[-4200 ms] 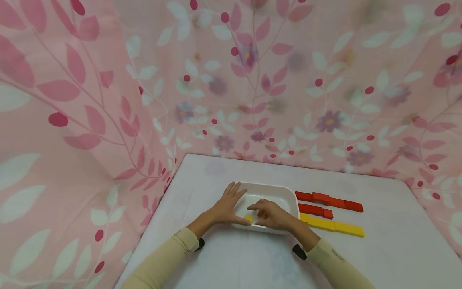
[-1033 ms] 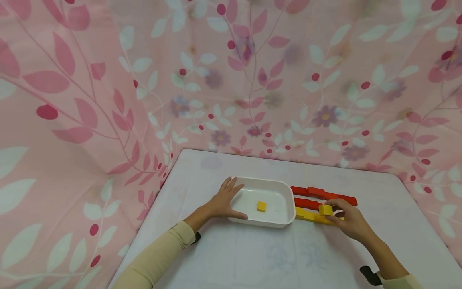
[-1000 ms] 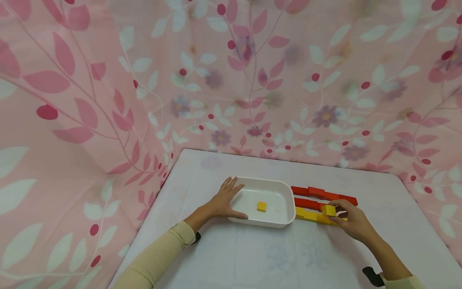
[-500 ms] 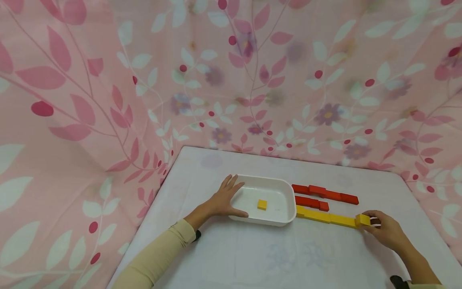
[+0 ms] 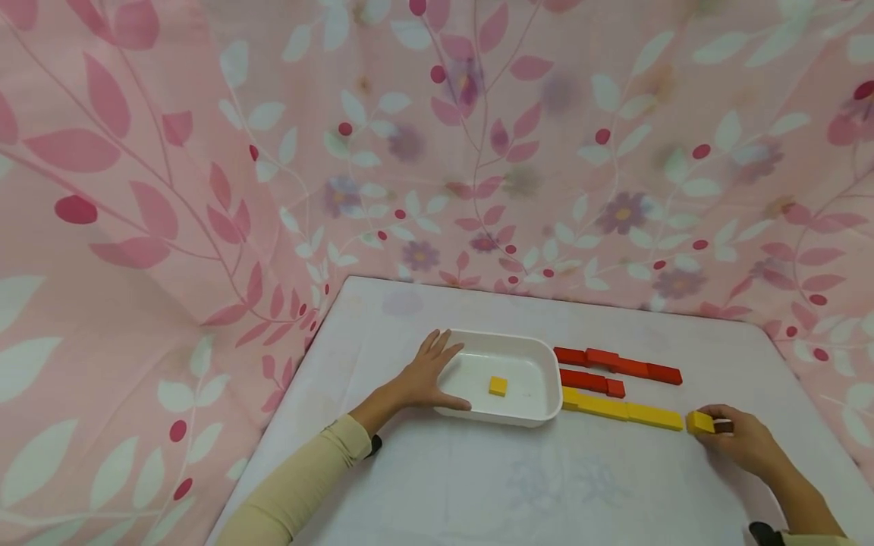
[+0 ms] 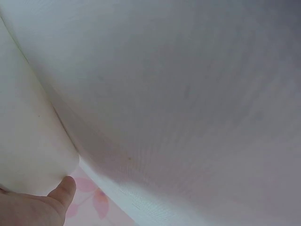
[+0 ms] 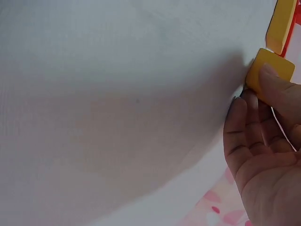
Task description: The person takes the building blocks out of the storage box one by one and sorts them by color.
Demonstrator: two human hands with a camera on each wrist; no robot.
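In the head view, my left hand (image 5: 418, 383) spans the left end of a white rectangular tray (image 5: 508, 418). Its fingers are spread and straight at the rim, with the thumb along the near edge. One small yellow block (image 5: 498, 386) lies inside the tray. Far to the right, my right hand (image 5: 747, 444) pinches another yellow block (image 5: 700, 423) between thumb and fingers. A narrow gap separates that block from the right end of a row of yellow blocks (image 5: 621, 412). The right wrist view shows the thumb across the block's top; its underside is hidden.
Two rows of red blocks lie behind the yellow row: a longer back row (image 5: 631, 367) and a shorter front row (image 5: 587, 381). All three rows start near the tray's right side. A white cloth covers the table (image 5: 519, 493), and a pink floral curtain (image 5: 471, 152) hangs behind.
The right hand has carried the yellow block rightward, from above the rows to beyond the yellow row's end, and lowered it. Earlier that hand worked inside the tray. The left hand stays on the tray.
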